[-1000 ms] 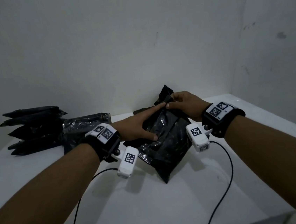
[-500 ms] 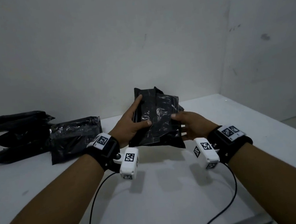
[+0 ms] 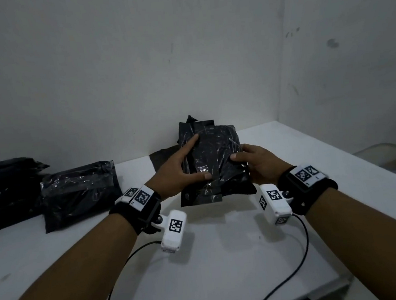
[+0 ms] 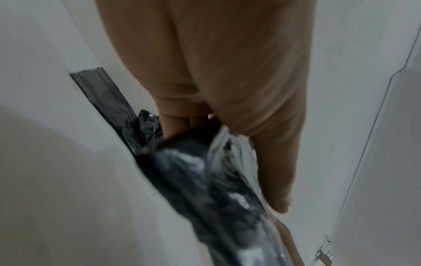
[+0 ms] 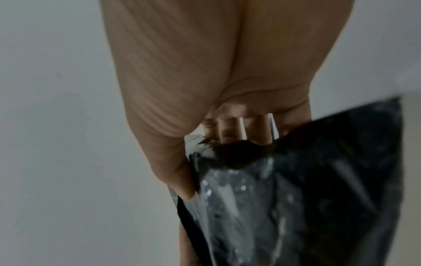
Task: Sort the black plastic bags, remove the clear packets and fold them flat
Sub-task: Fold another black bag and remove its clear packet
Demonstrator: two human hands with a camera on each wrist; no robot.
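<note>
While both forearms reach in from the near edge, here is how it stands:

Near bench: bare white bench (image 3: 217,277) between the forearms, two black cables trailing across it toward the near edge.

Left hand: the left hand (image 3: 177,174) grips the left side of the packet of black bags (image 3: 215,162), thumb laid across the front, forefinger stretched up the face; the left wrist view shows the other fingers behind it.

Right hand: the right hand (image 3: 259,165) grips the packet's right edge, thumb on the front, fingers wrapped behind, as the right wrist view confirms.

Packet: held upright between the two hands, lifted clear of the bench, its shadow on the surface just below; glossy clear film shines over the black plastic.

Left side: a second film-wrapped packet (image 3: 79,191) lies flat on the bench, well apart from the hands; beyond it, a stack of black bags (image 3: 5,189) at the picture's left edge.

Behind: a flat dark sheet (image 3: 161,156) lies by the wall, just behind the left hand.

Far right: open bench runs to the corner, the right edge dropping away.
</note>
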